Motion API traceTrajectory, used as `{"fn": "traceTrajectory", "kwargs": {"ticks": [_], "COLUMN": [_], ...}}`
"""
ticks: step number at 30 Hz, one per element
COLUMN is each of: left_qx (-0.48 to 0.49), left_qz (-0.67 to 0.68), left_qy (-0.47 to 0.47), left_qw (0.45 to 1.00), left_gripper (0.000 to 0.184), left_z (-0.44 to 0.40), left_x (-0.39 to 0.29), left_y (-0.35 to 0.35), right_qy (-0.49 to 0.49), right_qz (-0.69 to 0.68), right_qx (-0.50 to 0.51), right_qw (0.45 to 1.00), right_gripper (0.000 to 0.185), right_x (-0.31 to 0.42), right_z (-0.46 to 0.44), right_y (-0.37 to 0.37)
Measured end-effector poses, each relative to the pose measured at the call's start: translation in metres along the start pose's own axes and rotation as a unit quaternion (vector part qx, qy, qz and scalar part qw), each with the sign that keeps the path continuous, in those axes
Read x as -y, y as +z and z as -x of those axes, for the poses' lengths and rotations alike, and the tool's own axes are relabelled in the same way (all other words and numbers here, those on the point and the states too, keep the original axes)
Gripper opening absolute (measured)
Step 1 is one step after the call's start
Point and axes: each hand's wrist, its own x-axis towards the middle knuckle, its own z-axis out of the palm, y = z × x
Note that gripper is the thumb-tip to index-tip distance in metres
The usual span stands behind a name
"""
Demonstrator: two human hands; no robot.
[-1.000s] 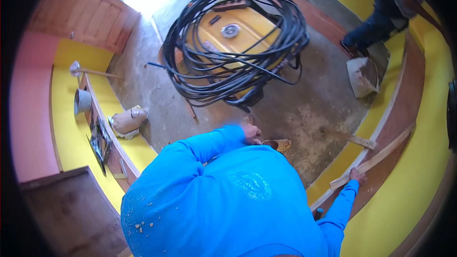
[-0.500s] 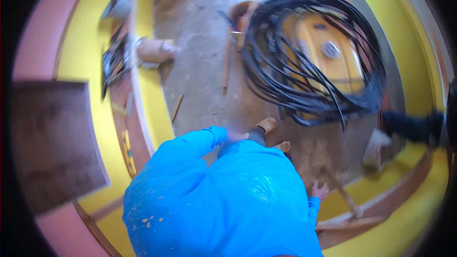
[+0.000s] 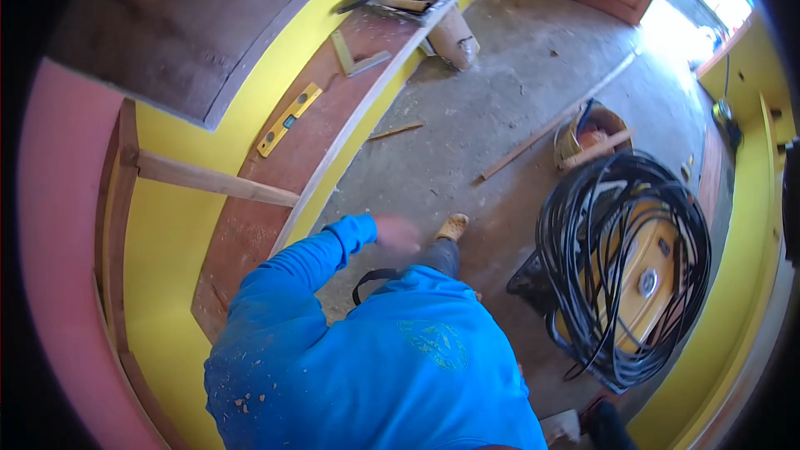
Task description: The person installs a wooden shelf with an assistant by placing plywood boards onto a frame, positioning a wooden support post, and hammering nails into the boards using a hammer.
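My left hand (image 3: pixel 397 234) hangs past the blue sleeve cuff, above the concrete floor and near my left shoe (image 3: pixel 453 227). Motion smears its fingers, and I see no object in it. My right hand is out of sight behind my body. On the reddish wooden shelf to the left lie a yellow spirit level (image 3: pixel 289 120) and a try square (image 3: pixel 357 60), both apart from my hand.
A coil of black cable (image 3: pixel 560 229) lies over a yellow machine (image 3: pixel 658 262) at right. Beyond it stands a bucket (image 3: pixel 568 143) beside a long wooden strip (image 3: pixel 525 154). A brown sack (image 3: pixel 454 37) leans by the shelf (image 3: pixel 250 229). A wooden bar (image 3: pixel 217 179) crosses at left.
My view has swung, so the cable coil now sits lower right and the shelf shows more fully. My right hand, seen before at lower right, has gone out of sight.
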Motion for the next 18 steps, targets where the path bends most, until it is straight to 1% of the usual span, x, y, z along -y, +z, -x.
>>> {"fn": "traceTrajectory", "kwargs": {"ticks": [2,4,6,8,10,12,14,16,17,18], "left_qx": [-0.193,-0.378,-0.476,-0.550,-0.594,-0.611,-0.599,-0.599,-0.600,-0.592], "left_qz": [-0.027,0.014,0.063,0.031,0.024,0.030,0.049,0.053,0.053,0.063], "left_qy": [-0.058,-0.074,-0.109,-0.185,-0.225,-0.234,-0.263,-0.243,-0.233,-0.219], "left_qw": [0.979,0.923,0.870,0.814,0.772,0.756,0.755,0.761,0.764,0.773], "left_gripper": [0.035,0.017,0.013,0.011,0.011,0.015,0.017,0.018,0.019,0.019], "left_z": [-0.005,-0.014,-0.013,-0.013,-0.006,-0.009,-0.008,-0.011,-0.013,-0.017], "left_x": [0.050,0.113,0.168,0.240,0.293,0.345,0.358,0.350,0.348,0.348], "left_y": [-0.019,-0.047,-0.098,-0.144,-0.184,-0.213,-0.237,-0.255,-0.265,-0.274], "right_qy": [0.009,0.020,0.019,0.014,-0.001,-0.035,-0.097,-0.179,-0.261,-0.190], "right_qz": [0.040,0.085,0.122,0.153,0.174,0.191,0.212,0.234,0.263,0.228], "right_qx": [0.020,0.020,0.019,0.021,0.007,-0.021,-0.049,-0.084,-0.110,-0.122], "right_qw": [0.999,0.996,0.992,0.988,0.985,0.981,0.971,0.952,0.922,0.947], "right_gripper": [0.042,0.040,0.039,0.037,0.036,0.034,0.033,0.032,0.031,0.030], "right_x": [0.025,0.057,0.092,0.132,0.178,0.226,0.258,0.290,0.303,0.376], "right_z": [-0.018,-0.036,-0.058,-0.083,-0.108,-0.132,-0.159,-0.187,-0.205,-0.191], "right_y": [-0.003,-0.006,-0.008,-0.007,-0.004,0.000,0.000,-0.003,-0.003,0.006]}}
